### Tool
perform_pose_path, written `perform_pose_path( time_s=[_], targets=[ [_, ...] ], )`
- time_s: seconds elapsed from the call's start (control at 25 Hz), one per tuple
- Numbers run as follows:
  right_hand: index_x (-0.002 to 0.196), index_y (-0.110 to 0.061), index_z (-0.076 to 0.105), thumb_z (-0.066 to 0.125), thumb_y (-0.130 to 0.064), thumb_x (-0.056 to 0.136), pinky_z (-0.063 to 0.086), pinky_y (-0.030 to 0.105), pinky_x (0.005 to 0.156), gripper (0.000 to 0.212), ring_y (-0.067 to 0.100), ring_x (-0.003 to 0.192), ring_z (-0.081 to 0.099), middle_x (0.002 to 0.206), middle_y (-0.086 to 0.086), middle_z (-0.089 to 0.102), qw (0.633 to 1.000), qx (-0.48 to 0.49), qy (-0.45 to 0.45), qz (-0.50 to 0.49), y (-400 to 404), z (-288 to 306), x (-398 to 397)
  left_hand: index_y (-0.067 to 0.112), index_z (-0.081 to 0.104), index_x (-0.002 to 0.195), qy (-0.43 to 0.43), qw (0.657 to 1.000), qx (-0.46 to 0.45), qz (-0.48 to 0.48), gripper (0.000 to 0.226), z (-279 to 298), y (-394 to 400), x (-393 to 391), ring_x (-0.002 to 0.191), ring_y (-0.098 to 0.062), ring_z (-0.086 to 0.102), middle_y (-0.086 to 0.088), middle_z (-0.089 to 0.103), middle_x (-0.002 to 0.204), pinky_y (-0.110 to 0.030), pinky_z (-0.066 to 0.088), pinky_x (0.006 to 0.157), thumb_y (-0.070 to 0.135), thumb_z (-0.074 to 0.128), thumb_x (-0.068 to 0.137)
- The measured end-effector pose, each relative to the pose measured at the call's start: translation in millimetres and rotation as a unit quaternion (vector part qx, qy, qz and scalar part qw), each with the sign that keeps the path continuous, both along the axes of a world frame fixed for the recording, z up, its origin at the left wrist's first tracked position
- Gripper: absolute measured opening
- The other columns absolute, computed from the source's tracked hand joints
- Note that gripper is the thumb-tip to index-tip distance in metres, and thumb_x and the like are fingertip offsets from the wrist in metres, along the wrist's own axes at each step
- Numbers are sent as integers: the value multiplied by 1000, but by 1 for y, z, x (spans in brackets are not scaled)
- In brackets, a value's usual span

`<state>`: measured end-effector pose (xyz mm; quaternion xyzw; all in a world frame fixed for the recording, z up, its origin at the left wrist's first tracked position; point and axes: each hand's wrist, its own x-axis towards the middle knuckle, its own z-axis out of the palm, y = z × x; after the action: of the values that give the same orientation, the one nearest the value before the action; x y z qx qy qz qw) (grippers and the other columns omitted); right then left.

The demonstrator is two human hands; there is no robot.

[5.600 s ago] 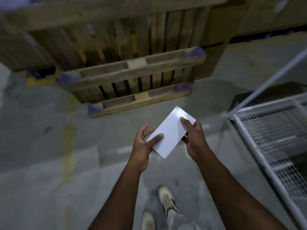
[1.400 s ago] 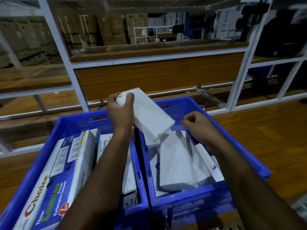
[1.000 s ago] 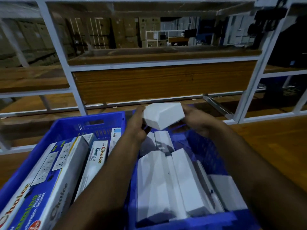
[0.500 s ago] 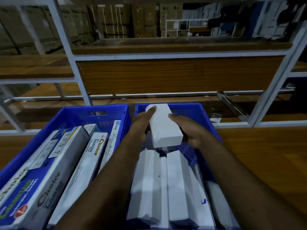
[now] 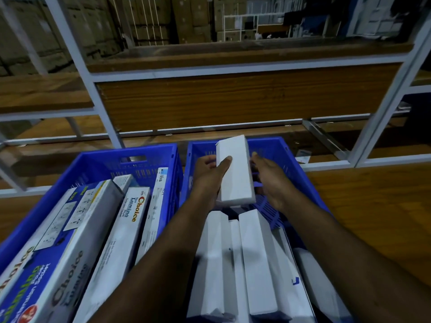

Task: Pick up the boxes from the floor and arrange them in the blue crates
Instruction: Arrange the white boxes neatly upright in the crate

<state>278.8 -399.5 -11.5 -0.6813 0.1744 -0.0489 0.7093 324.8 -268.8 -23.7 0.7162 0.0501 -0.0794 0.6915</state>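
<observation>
Wooden shelves (image 5: 247, 99) in a white metal frame (image 5: 98, 94) fill the view ahead of me, and stacks of brown cartons (image 5: 149, 19) stand in the dim space behind them. Two blue crates sit side by side on the wooden board below me. I lean over the right crate (image 5: 300, 169) with both arms stretched into it. My left hand (image 5: 210, 178) grips a plain white box (image 5: 234, 169), thumb laid across its top face and fingers tucked beneath its left edge. That box hangs above the far half of the right crate, long side pointing away from me, near end tipped slightly down. My right hand (image 5: 270, 180) is just beside the box's right edge, fingers straight and relaxed, palm turned toward the box; I cannot tell whether the fingertips touch it. Under my arms, more white boxes (image 5: 254, 262) lie packed lengthwise in the near part of that crate, leaning against one another. The left crate (image 5: 130, 157) holds long printed boxes (image 5: 121, 231) with "Choice Lumino" lettering, lying side by side, and a slimmer white one (image 5: 156, 206) marked "Viva" stands on edge against the wall between the two crates.
</observation>
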Motion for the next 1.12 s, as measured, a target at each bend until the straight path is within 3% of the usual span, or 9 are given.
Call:
perform_pose_path(
  time_s=[0.24,0.4,0.48,0.56,0.64,0.72,0.84,0.96,1.12],
  targets=[
    [123,-18,57,56,-22,99,58,33,89,24,15,105,69,116,-1,69,994,-26,-91,48,-7,1,-1,32,54,136,-87,985,-2,-152,62,9,5,-6,107,-17,67,4,69,119,-35,56,82,66,57,85],
    [115,-16,59,53,-10,98,59,26,81,19,12,107,67,114,-3,68,991,-26,-115,70,-5,-3,1,39,60,136,-29,984,-109,-140,67,5,13,4,115,-7,59,9,64,132,-47,46,101,75,23,94],
    [101,-8,63,41,-10,100,60,37,86,22,22,110,66,110,8,69,993,40,-101,56,-5,-4,3,38,66,128,-1,985,-125,-122,57,3,15,8,124,-13,53,6,60,140,-53,39,109,69,30,98],
    [95,-8,67,39,-28,103,57,49,92,35,29,110,66,103,11,72,991,103,-75,44,-5,-4,5,33,70,119,-5,989,-98,-113,32,3,13,7,122,-20,55,1,63,135,-46,46,100,50,48,102],
    [106,-14,70,39,-57,98,56,49,93,54,26,106,69,104,9,75,990,125,-35,53,-9,-5,6,26,71,120,-42,990,-53,-121,26,3,10,5,113,-22,60,-1,66,127,-41,54,86,34,54,102],
    [115,-21,69,40,-70,91,56,43,89,62,25,102,70,106,8,75,992,98,-5,76,-13,-5,6,23,71,123,-99,984,-7,-145,26,2,8,5,108,-18,62,0,64,130,-27,57,74,30,56,102],
    [114,-22,66,57,-50,94,53,36,77,35,23,97,67,107,7,71,996,28,9,87,-12,-9,7,29,63,133,-163,970,35,-175,35,-8,4,11,115,-6,59,5,56,142,-17,54,83,22,62,99],
    [115,-14,62,59,-24,95,50,34,73,23,23,91,64,105,10,69,998,50,21,32,-8,-13,10,34,41,148,-155,979,104,-83,71,-17,2,19,139,-19,40,4,37,156,-41,46,109,25,77,88],
    [115,-14,58,55,-17,96,47,38,76,20,24,94,61,110,11,66,988,150,-9,-33,-11,-14,12,23,26,157,-79,991,101,45,101,-18,13,29,147,-24,35,-1,32,161,-46,39,115,36,86,77]
  ],
)
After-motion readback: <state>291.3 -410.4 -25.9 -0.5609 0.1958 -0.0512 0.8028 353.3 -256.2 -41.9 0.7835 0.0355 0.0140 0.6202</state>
